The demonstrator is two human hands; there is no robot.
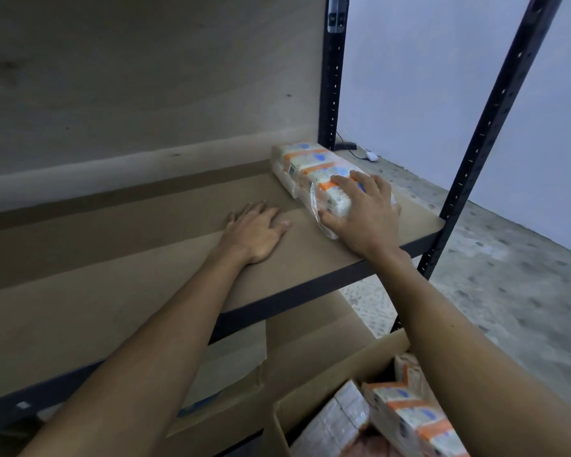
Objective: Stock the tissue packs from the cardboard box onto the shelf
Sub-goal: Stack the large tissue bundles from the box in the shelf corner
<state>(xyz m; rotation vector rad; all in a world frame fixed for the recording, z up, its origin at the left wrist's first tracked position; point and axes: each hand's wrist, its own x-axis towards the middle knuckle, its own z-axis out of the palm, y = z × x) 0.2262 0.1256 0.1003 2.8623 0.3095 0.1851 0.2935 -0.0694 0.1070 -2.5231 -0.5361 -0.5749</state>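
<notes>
I am stretching my right hand (360,214) over the near end of the tissue pack (310,169), fingers spread across its top and thumb hooking its edge. The pack is lying at the right end of the shelf (145,291). My left hand (256,232) is lying palm-down on the board, fingers straight.

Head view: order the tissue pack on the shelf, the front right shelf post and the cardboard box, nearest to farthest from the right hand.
1. Tissue pack, under the right hand on the shelf.
2. Front right post, just to its right.
3. Cardboard box, lower right, below the shelf.
</notes>
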